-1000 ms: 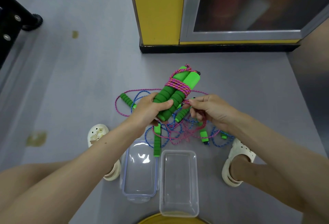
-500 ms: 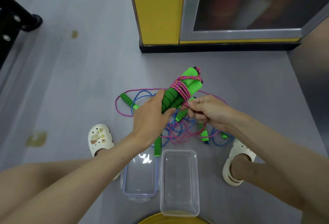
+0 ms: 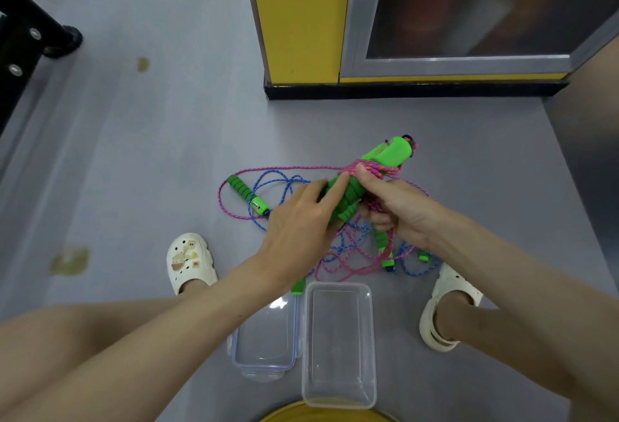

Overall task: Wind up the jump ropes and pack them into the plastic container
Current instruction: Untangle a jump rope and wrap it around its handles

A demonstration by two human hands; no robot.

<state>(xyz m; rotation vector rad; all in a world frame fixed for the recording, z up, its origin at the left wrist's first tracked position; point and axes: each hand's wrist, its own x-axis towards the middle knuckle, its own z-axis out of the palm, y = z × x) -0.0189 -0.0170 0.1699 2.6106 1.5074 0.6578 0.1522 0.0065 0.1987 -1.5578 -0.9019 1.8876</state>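
Since a second ago the green handles (image 3: 390,153) have tipped away and passed into the right hand (image 3: 402,210), whose fingers (image 3: 366,177) clench them and the pink windings (image 3: 375,167), just beyond the plastic container (image 3: 339,285). The left hand (image 3: 298,220) lies released, straight fingers touching the foam. The bundle looks light and squashy, its cord limp and likely to unwind, so it is best gripped across the windings.

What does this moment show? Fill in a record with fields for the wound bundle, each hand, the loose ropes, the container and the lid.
Bundle: green handles wrapped in pink rope
Left hand: fingers straight, resting on the bundle
Right hand: grips the bundle, thumb on the pink winding
Loose ropes: pink and blue, tangled on the floor
Container: clear, empty, on the floor
Lid: off, lying beside the container
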